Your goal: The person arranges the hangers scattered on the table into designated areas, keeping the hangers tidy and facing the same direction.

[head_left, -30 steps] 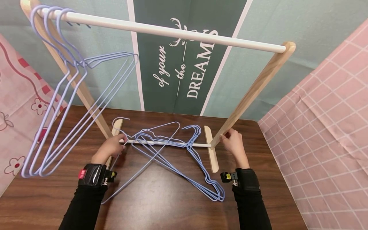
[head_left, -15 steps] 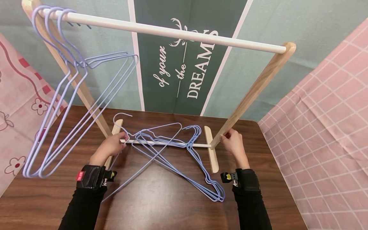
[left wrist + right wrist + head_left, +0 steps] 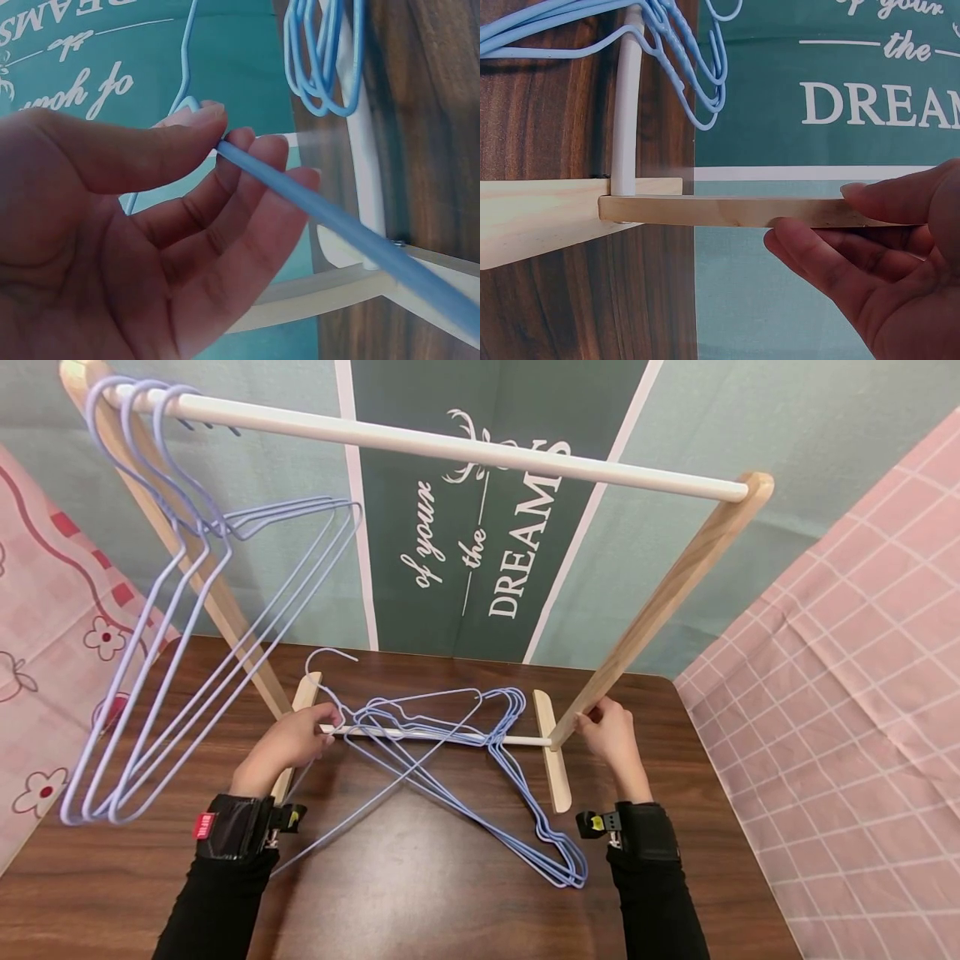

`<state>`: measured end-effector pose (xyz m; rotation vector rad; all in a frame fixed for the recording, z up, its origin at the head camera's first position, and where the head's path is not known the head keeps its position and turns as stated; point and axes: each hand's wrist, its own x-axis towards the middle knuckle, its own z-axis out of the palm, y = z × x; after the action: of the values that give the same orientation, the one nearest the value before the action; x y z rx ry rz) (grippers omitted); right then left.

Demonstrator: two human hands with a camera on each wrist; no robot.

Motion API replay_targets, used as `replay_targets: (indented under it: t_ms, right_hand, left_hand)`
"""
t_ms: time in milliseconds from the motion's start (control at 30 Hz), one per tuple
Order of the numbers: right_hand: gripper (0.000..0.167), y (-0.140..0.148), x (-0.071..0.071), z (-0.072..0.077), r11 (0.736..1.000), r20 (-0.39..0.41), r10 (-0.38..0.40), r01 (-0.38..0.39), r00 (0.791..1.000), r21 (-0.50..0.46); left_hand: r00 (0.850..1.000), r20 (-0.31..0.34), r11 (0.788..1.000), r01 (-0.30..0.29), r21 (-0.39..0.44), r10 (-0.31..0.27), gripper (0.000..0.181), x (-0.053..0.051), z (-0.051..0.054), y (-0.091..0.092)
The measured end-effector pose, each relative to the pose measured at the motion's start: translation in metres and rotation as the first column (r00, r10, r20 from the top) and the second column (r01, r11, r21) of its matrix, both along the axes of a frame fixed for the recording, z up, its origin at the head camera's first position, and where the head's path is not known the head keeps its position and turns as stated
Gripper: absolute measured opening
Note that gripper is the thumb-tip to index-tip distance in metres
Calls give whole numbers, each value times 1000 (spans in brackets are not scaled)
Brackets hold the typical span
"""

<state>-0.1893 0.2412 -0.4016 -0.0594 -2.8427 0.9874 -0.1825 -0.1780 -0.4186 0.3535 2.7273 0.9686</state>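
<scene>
My left hand (image 3: 288, 742) pinches one blue wire hanger (image 3: 352, 814) near its neck, beside the rack's left foot; the left wrist view shows the hanger's wire (image 3: 322, 206) between thumb and fingers. My right hand (image 3: 609, 739) grips the rack's right wooden post (image 3: 660, 602) low down, with the thumb on one side and fingers on the other in the right wrist view (image 3: 885, 262). A bunch of blue hangers (image 3: 517, 785) lies over the lower white bar (image 3: 525, 741) and the table. Three blue hangers (image 3: 202, 602) hang at the left end of the upper bar (image 3: 450, 443).
The wooden rack's feet (image 3: 557, 768) stand on the brown table (image 3: 450, 910). Behind is a green and teal cloth with lettering (image 3: 420, 610). Pink cloths flank the table, one flowered (image 3: 45, 693), one with a grid (image 3: 847, 693).
The hanger in my left hand has shifted right and its hook has risen in the head view. My left hand has moved slightly. My right hand has stayed on the post.
</scene>
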Motion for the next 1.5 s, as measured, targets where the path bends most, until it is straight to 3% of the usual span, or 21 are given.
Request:
replay_targets:
  t_ms: [733, 1500]
  right_hand:
    - [13, 1, -1, -3, 1000, -29, -7, 7, 1000, 24]
    - [13, 1, -3, -3, 1000, -20, -12, 13, 1000, 20]
  left_hand:
    - [998, -62, 1000, 15, -19, -16, 12, 13, 18, 7]
    - [989, -143, 998, -41, -57, 32, 16, 22, 38, 7]
